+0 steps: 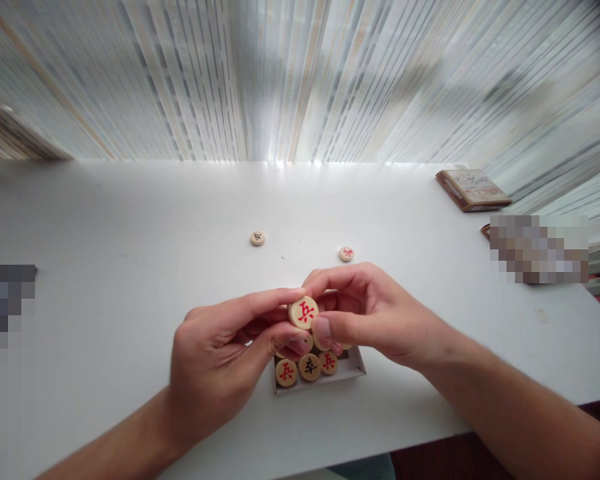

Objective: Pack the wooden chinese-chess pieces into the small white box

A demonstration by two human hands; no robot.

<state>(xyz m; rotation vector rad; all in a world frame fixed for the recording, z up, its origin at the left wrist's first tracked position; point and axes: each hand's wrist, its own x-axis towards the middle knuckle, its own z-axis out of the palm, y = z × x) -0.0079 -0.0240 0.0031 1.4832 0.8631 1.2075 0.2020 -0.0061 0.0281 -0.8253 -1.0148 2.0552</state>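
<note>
A round, pale wooden Chinese chess piece (pixel 304 312) with a red character is held up between both hands, its face toward me. My right hand (pixel 380 317) pinches it at the right side with thumb and fingers. From the left, my left hand (pixel 215 353) closes its index finger and thumb on the edge. Directly below stands a small open white box (pixel 354 365) with several more pieces in it. A red-marked piece (pixel 287 373) and a black-marked piece (pixel 310 367) show in its front row; the fingers cover much of the back.
Farther out on the white table (pixel 130 220) lie a black-marked piece (pixel 257 238) and a red-marked piece (pixel 347 253). A flat brown box (pixel 475 189) is at the back right, beside a blurred-out item (pixel 537 250). A striped curtain (pixel 280 80) hangs behind the table.
</note>
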